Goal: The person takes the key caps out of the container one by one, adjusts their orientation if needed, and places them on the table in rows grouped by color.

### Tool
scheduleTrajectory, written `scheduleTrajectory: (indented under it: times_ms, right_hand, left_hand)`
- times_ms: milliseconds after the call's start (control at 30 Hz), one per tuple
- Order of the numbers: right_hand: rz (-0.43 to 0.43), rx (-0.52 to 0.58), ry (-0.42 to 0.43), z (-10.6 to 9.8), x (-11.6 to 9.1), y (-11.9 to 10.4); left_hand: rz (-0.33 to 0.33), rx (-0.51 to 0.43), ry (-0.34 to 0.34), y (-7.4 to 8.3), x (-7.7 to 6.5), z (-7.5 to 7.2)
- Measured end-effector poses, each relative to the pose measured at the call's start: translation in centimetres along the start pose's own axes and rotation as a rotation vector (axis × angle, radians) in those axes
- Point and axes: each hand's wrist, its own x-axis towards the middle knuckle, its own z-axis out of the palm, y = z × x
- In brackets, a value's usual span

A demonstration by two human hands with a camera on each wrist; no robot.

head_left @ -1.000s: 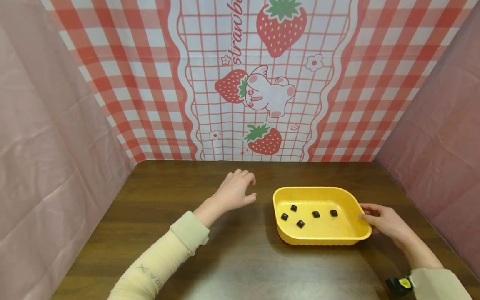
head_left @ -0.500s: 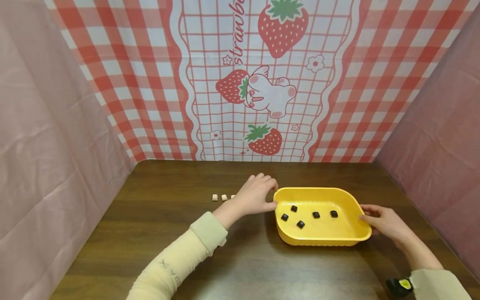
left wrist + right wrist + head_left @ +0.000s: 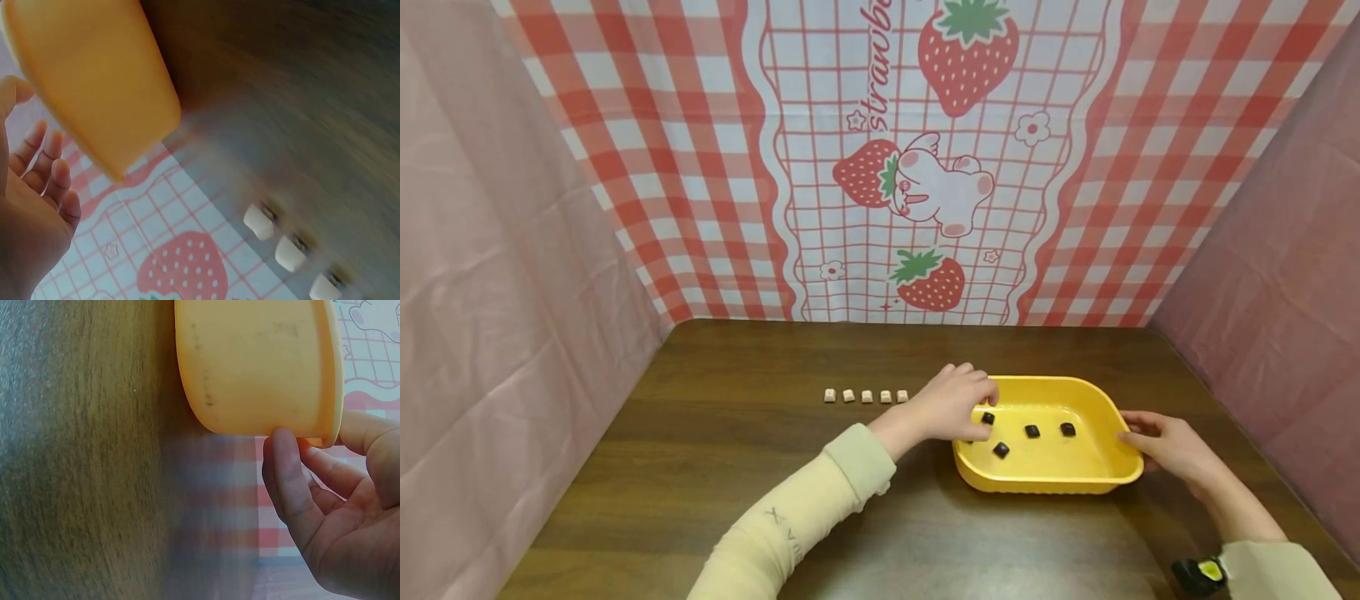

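A yellow plastic basin [image 3: 1045, 485] stands on the right part of the table, with several black keycaps [image 3: 1032, 431] scattered on its floor. My right hand [image 3: 1168, 442] grips the basin's right rim, thumb on the inner side and fingers outside; the right wrist view shows the fingertips [image 3: 284, 440] against the outer wall. Over the basin's left end reaches my left hand [image 3: 951, 404], fingers loosely bent and nothing between them. It hides part of the left rim and most of one black keycap. In the left wrist view, this hand [image 3: 34, 194] is above the basin wall [image 3: 100, 81].
Several white keycaps [image 3: 867, 397] lie in a row on the brown wooden table [image 3: 715, 467], left of the basin. A checked strawberry cloth [image 3: 722, 208] hangs along the back edge. Pink cloths [image 3: 512, 292] close off both sides.
My left hand has moved right, from the middle of the table to over the basin's left end, uncovering the white keycaps. The right hand keeps its grip on the basin.
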Motion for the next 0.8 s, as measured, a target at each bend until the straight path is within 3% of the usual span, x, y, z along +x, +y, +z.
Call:
scheduleTrajectory:
  times_ms: [333, 800]
  right_hand:
    - [0.009, -0.001, -0.008, -0.1, 0.0, 0.0]
    - [-0.006, 0.012, 0.002, 0.0, 0.0, -0.1]
  left_hand:
    - [0.060, 0.060, -0.122, 1.3, 1.9, 1.6]
    - [0.076, 0.086, -0.247, 1.8, 3.0, 3.0]
